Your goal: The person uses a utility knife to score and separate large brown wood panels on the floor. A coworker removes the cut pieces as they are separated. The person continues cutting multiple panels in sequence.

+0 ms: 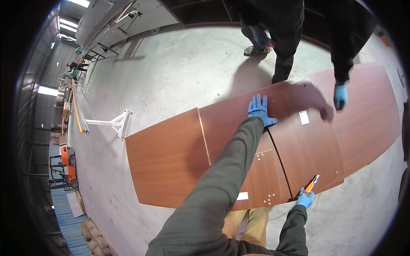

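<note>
Brown wood-grain panels (162, 170) lie side by side and partly overlapping in front of me. My left hand (260, 112), in a blue glove, presses flat with fingers spread on a panel near its far edge, beside a dark seam. At the near edge my right hand (305, 199), also gloved in blue, is closed round an orange-handled tool with a metal end (313, 182); its exact kind is unclear. The tool sits over the panel right of the seam (277, 155). White labels (304, 117) and several small round fittings or holes (269, 199) show on the panels.
Across the panels stands a person in dark clothes (288, 34), one blue-gloved hand (340, 97) hanging over the right-hand panel (367, 115). A white metal stand (121, 123) is beyond the left end. Farther left are an orange forklift (69, 166) and stacked sacks (95, 239).
</note>
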`<state>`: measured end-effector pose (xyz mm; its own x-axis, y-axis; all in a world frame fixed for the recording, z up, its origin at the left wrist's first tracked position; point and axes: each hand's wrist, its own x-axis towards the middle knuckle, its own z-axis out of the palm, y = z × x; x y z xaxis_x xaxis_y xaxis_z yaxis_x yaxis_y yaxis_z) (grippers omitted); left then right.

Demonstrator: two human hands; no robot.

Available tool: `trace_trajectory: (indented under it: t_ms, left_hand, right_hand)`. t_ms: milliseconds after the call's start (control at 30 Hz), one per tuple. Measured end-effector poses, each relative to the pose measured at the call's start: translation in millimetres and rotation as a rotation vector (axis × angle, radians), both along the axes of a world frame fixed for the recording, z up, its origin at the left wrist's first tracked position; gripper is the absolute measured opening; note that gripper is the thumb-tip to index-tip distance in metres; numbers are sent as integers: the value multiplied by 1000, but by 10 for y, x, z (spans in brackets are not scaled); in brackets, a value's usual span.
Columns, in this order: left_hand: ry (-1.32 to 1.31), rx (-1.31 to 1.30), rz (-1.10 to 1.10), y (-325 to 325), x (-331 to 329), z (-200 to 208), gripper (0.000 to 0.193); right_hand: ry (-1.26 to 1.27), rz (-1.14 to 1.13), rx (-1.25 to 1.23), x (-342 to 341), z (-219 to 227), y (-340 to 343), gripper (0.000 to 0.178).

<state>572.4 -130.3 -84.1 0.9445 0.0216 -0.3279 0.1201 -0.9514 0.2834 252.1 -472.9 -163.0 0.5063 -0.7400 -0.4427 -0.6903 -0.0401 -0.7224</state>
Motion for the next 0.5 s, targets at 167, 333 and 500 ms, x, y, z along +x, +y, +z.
trace_trajectory:
  t_ms: [167,333,500]
  left_hand:
    - [-43,6,-88,138,46,-3,130]
    - [-56,29,-118,186,0,-71,125]
    - [-96,125,-119,114,107,-43,122]
  right_hand:
    - [-25,-35,78,210,74,-10,25]
    - [27,-26,87,667,162,-206,25]
    - [137,85,84,836,335,-152,20]
